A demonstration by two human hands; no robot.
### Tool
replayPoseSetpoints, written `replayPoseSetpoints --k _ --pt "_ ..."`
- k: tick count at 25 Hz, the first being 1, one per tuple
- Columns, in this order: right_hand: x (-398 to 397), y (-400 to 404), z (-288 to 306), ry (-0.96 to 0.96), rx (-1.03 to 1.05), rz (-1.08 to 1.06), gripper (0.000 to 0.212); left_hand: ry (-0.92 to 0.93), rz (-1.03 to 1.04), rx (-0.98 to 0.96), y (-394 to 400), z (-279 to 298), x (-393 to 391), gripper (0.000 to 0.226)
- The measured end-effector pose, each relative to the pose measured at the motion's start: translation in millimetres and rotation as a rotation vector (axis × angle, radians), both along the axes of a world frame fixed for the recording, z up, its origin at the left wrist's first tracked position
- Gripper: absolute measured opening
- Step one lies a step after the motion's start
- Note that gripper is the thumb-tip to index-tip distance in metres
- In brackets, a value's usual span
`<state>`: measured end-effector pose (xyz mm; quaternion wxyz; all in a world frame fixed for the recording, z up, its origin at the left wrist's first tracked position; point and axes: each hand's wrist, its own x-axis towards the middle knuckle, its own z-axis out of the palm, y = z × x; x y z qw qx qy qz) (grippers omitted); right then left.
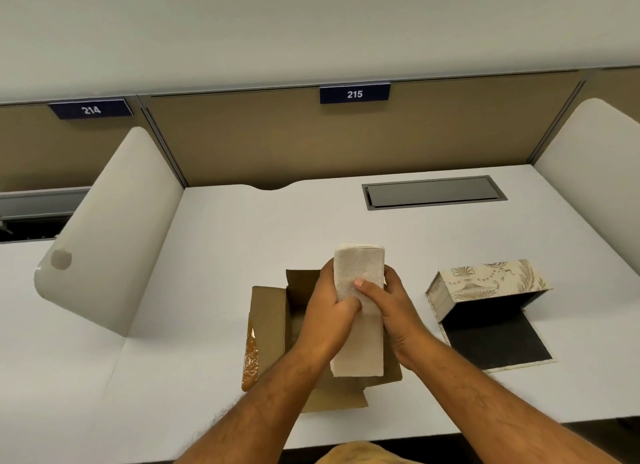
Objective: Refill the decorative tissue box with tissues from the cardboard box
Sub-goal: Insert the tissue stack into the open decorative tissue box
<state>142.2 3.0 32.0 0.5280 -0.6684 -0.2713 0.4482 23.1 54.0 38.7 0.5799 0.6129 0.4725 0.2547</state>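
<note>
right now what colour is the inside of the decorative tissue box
Black, against its cream patterned outside; decorative tissue box, head view.

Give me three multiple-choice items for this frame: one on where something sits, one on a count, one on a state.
1. Where does the decorative tissue box sit relative to the cardboard box?
A. To its right on the desk
B. Stacked on top of it
C. Inside it

2. How many hands hold the tissue stack?
A. None
B. One
C. Two

3. What state is the decorative tissue box in?
A. Closed and upright
B. Open, its dark-lined flap lying flat on the desk
C. Crushed flat

Answers: 1 A, it rests on the desk to the right, apart from the cardboard box. 2 C, the left hand and right hand both grip the stack. 3 B, the dark interior shows and the flap lies flat toward the camera.
</note>
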Motion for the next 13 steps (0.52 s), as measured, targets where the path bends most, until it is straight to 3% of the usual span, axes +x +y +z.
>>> replayPoseSetpoints --k 4,13 --pt "32.0 -20.9 10.1 -0.033 0.040 -0.069 0.066 0.063 -0.127 0.174 -14.9 13.8 38.2 0.064" --pt "98.9 -54.7 22.0 0.046 0.056 -0.134 0.064 0.056 -0.232 0.214 -36.4 30.1 112.2 0.077"
